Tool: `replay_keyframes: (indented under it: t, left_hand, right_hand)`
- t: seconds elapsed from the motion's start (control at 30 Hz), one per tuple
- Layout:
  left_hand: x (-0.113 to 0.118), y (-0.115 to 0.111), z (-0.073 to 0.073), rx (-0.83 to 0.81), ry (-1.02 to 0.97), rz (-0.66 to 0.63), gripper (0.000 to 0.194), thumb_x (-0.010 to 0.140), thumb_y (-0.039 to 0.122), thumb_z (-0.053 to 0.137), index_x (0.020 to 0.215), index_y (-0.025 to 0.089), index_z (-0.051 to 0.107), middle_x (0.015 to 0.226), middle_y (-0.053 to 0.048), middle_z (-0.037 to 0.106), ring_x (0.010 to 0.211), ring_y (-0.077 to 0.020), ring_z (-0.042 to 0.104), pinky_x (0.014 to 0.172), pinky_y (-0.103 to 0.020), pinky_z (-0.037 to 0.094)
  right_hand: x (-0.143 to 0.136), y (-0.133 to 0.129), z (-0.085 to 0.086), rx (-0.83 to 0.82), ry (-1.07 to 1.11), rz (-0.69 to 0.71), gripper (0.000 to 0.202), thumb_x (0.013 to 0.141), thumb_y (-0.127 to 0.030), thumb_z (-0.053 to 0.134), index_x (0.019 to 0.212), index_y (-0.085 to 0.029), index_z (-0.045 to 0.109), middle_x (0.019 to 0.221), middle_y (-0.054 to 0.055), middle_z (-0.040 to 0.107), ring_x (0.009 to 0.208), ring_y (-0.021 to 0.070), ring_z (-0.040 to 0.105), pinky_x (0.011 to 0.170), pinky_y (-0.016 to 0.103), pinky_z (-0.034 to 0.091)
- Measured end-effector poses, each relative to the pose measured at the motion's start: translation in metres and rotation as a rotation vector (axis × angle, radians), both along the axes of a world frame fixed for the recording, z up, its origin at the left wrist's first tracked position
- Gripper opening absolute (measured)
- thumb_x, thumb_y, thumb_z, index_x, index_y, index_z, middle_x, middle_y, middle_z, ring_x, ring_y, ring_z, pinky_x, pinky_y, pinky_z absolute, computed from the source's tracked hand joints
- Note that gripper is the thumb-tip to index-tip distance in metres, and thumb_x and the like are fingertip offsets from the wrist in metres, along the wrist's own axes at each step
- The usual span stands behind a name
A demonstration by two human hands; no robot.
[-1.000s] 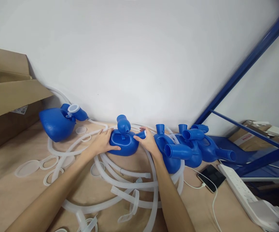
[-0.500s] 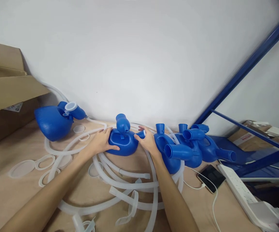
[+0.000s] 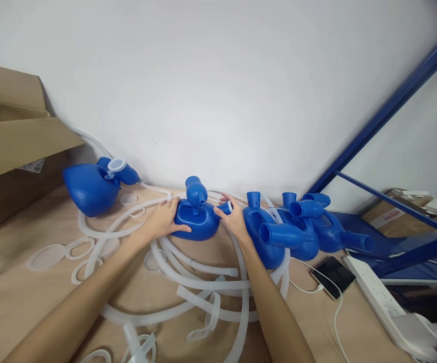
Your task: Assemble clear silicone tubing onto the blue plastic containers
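A blue plastic urinal bottle (image 3: 198,229) lies on the table in the middle of the head view, with its spout pointing right. My left hand (image 3: 165,219) grips its left end, thumb along the front and fingers behind. Around the spout close the thumb and fingers of my right hand (image 3: 234,218). A blue angled neck piece (image 3: 196,191) sits above the bottle's handle opening; whether it is joined there I cannot tell. Translucent hose (image 3: 199,285) lies coiled in front of the bottle and passes under my right forearm.
Several more blue bottles (image 3: 267,247) stand on the right, and another blue bottle (image 3: 92,191) with a white cap on the left. Loose translucent lids (image 3: 47,257) and rings lie at left. A cardboard box (image 3: 21,151), phone (image 3: 332,277), power strip (image 3: 373,297) and blue rack (image 3: 392,113) flank the table.
The whole view has shifted slightly, so things sit a little farther right, most clearly on the left side. Both hands keep their hold on the bottle.
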State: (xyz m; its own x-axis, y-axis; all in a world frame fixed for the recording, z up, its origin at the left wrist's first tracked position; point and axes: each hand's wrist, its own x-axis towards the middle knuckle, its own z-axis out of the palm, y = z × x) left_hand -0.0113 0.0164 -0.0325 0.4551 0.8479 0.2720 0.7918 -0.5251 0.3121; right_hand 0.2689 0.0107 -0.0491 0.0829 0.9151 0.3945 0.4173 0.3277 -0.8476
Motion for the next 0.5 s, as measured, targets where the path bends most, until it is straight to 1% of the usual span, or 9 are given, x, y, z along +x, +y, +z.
replay_keyframes:
  t: [0.07,0.13,0.17,0.23,0.3,0.33,0.4,0.47,0.5]
  left_hand:
    - [-0.004,0.0,0.003,-0.05,0.029,-0.033,0.107,0.078,0.081,0.068,0.153,0.011,0.037,0.15,-0.03,0.056,0.135,-0.0475,0.058,0.111,-0.057,0.045]
    - [-0.011,0.002,0.007,-0.101,0.06,-0.066,0.101,0.085,0.075,0.063,0.157,0.011,0.035,0.159,-0.029,0.048,0.143,-0.0432,0.052,0.116,-0.054,0.042]
    - [-0.016,0.003,0.009,-0.123,0.074,-0.079,0.097,0.086,0.072,0.063,0.158,0.012,0.035,0.162,-0.027,0.045,0.147,-0.0406,0.049,0.118,-0.051,0.041]
    - [-0.028,0.005,0.017,-0.165,0.101,-0.098,0.094,0.084,0.067,0.066,0.158,0.014,0.04,0.165,-0.023,0.042,0.152,-0.0375,0.044,0.122,-0.047,0.038]
    - [-0.042,0.004,0.031,-0.2,0.122,-0.104,0.091,0.081,0.066,0.069,0.154,0.016,0.047,0.164,-0.021,0.046,0.15,-0.037,0.046,0.121,-0.046,0.039]
    - [-0.049,0.001,0.039,-0.215,0.126,-0.103,0.087,0.081,0.065,0.068,0.152,0.018,0.051,0.161,-0.019,0.05,0.147,-0.0368,0.05,0.119,-0.046,0.041]
    - [-0.063,-0.01,0.059,-0.243,0.13,-0.087,0.072,0.083,0.065,0.062,0.14,0.021,0.062,0.15,-0.015,0.063,0.134,-0.0351,0.062,0.11,-0.043,0.048]
    - [-0.075,-0.033,0.076,-0.266,0.148,-0.049,0.053,0.085,0.063,0.058,0.118,0.025,0.075,0.124,-0.01,0.077,0.11,-0.0323,0.072,0.093,-0.039,0.056]
    - [-0.08,-0.049,0.081,-0.268,0.164,-0.019,0.045,0.083,0.062,0.059,0.105,0.027,0.079,0.108,-0.007,0.08,0.096,-0.0302,0.075,0.084,-0.037,0.057]
  right_hand:
    - [0.002,-0.001,0.004,-0.001,-0.043,-0.001,0.069,0.081,-0.047,0.074,0.142,-0.02,0.059,0.124,0.011,0.07,0.111,0.0275,0.069,0.104,0.046,0.052]
    - [0.004,-0.002,0.008,0.002,-0.098,-0.009,0.069,0.082,-0.048,0.073,0.144,-0.021,0.059,0.123,0.011,0.071,0.111,0.0278,0.068,0.105,0.047,0.051]
    - [0.006,-0.003,0.01,0.001,-0.125,-0.011,0.069,0.083,-0.048,0.072,0.145,-0.022,0.058,0.124,0.01,0.071,0.112,0.0282,0.067,0.106,0.048,0.049]
    - [0.008,-0.003,0.013,-0.014,-0.178,0.001,0.071,0.084,-0.048,0.072,0.149,-0.024,0.056,0.129,0.011,0.07,0.116,0.0291,0.066,0.11,0.049,0.047]
    - [0.009,-0.003,0.014,-0.034,-0.21,0.025,0.074,0.085,-0.049,0.071,0.152,-0.024,0.053,0.135,0.012,0.068,0.123,0.0303,0.064,0.112,0.05,0.045]
    - [0.01,-0.003,0.014,-0.041,-0.217,0.032,0.076,0.086,-0.05,0.07,0.154,-0.023,0.051,0.138,0.013,0.067,0.127,0.0311,0.062,0.113,0.051,0.045]
    - [0.01,-0.002,0.014,-0.046,-0.219,0.032,0.079,0.086,-0.051,0.069,0.156,-0.021,0.048,0.144,0.016,0.063,0.134,0.0326,0.059,0.114,0.052,0.044]
    - [0.01,-0.001,0.013,-0.047,-0.217,0.026,0.081,0.087,-0.053,0.069,0.157,-0.02,0.046,0.149,0.018,0.059,0.139,0.0334,0.055,0.117,0.053,0.041]
    - [0.01,-0.001,0.013,-0.048,-0.222,0.024,0.081,0.087,-0.053,0.069,0.157,-0.02,0.045,0.151,0.018,0.058,0.141,0.0335,0.054,0.119,0.053,0.039]
